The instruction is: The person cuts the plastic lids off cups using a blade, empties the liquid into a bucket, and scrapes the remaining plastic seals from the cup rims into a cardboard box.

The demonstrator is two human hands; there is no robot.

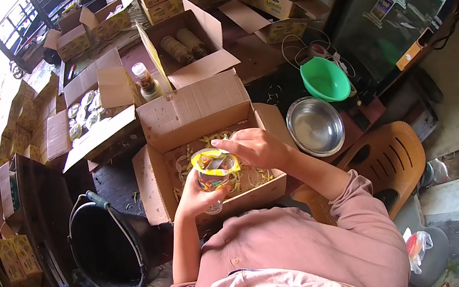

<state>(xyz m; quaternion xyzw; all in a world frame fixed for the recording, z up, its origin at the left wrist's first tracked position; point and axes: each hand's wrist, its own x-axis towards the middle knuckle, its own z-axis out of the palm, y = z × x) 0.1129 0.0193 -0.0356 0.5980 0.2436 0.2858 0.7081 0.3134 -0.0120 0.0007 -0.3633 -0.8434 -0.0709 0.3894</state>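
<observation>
My left hand [195, 197] is wrapped round a clear plastic cup [211, 181] with a yellow-rimmed film lid [215, 162]. Above the cup's right edge, my right hand [255, 148] has its fingers bent together at the lid; what lies between the fingertips is too small to tell. Both hands are over an open cardboard box [155, 185], which holds yellow and pale strips and scraps [247, 178].
A black bucket [108, 247] stands at left, a metal bowl [316, 127] and a green bowl [324, 79] at right. An orange chair [392, 163] is beside my right arm. Behind are a box of cups [86, 112] and a box with stacked cups [184, 48].
</observation>
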